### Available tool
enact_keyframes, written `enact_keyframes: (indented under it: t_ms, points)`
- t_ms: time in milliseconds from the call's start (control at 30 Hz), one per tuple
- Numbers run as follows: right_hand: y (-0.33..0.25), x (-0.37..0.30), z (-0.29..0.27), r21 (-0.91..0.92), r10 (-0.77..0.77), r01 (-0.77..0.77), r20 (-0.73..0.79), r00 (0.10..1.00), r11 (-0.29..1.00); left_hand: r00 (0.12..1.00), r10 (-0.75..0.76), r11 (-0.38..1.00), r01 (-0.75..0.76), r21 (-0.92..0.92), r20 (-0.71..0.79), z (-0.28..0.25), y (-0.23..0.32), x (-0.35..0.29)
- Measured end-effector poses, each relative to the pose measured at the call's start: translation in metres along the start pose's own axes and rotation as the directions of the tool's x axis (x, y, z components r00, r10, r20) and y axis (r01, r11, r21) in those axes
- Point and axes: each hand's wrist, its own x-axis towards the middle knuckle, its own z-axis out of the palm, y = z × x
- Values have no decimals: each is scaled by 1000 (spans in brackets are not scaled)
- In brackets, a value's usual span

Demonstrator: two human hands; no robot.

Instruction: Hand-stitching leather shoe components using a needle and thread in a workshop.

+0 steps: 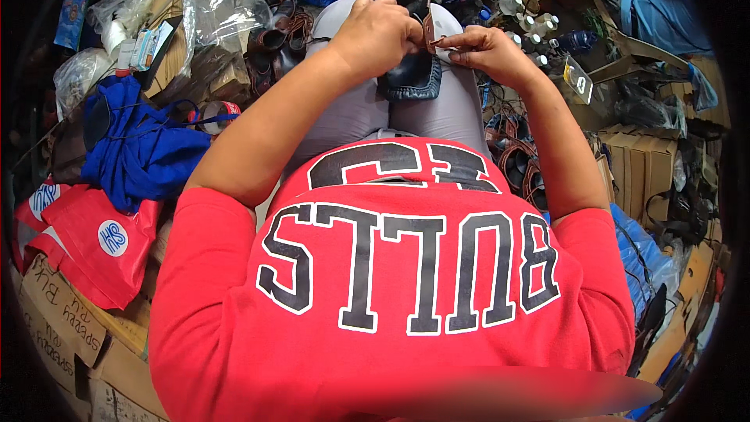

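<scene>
A black leather piece, shaped like a shoe upper (416,80), rests across my thighs with its rounded end toward me. From its far end rises a brown leather strap (429,25), which runs into a loop beyond my fingers. My left hand (378,35) is closed over the piece's left side, its fingertips bent around the leather and partly hidden. On the other side, my right hand (491,55) has thumb and forefinger pinched close beside the strap. Whether they grip the strap's edge or something small and thin cannot be made out.
At left lie a blue cloth (129,141), a red bag (101,246) and cardboard boxes (66,312). Clear plastic wrap (223,8) is heaped beyond. Small white-capped bottles (539,27) stand far right; several brown leather straps (516,156) and a cardboard carton (641,168) are nearer.
</scene>
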Motion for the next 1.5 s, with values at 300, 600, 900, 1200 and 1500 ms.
enact_keyframes:
  t_ms: [300,600,900,1200,1500]
  points:
    - [4,-3,9,190,19,-12,-36,999,982,900,-435,895,434,-99,15,13,14,-25]
    - [3,4,10,202,67,-64,-7,998,977,818,-564,790,575,-215,116,23,19,-11]
    - [-13,19,6,155,191,-191,16,981,969,873,-479,858,487,-163,92,29,12,-2]
    - [-21,37,-4,-51,140,-133,190,972,990,873,-376,914,405,-30,311,1,7,-1]
    - [2,18,-26,180,84,-112,156,984,977,944,-280,960,269,83,175,-12,20,-21]
